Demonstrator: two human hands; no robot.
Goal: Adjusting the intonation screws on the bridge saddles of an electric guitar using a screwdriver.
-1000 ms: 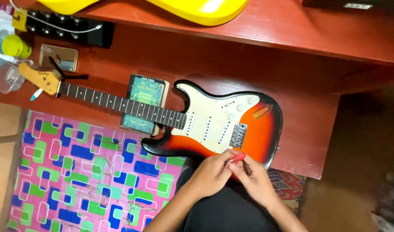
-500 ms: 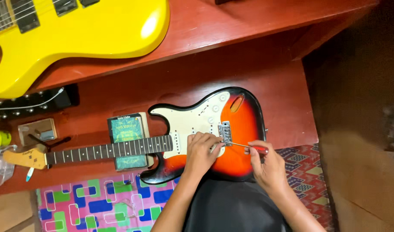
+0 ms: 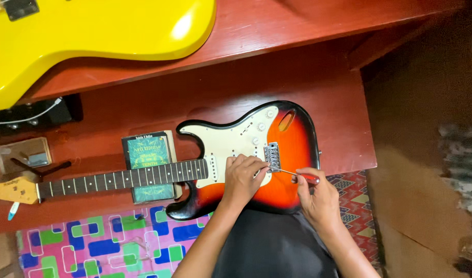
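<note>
Seen from the head camera, a red wooden bench (image 3: pixel 308 82) fills the scene, with a higher shelf beyond the hands carrying a yellow guitar body (image 3: pixel 91 36). A patterned pink mat (image 3: pixel 107 242) lies left of the hands, below the bench edge. Right of the hands the bench ends; bare brown floor (image 3: pixel 421 195) opens there. The sunburst electric guitar (image 3: pixel 282 149) lies flat under both hands, its neck resting on a green book (image 3: pixel 149 154). The left hand (image 3: pixel 242 177) presses curled fingers on the pickguard beside the bridge (image 3: pixel 272 155). The right hand (image 3: pixel 318 193) pinches a red-handled screwdriver (image 3: pixel 297 175), its tip at the bridge.
</note>
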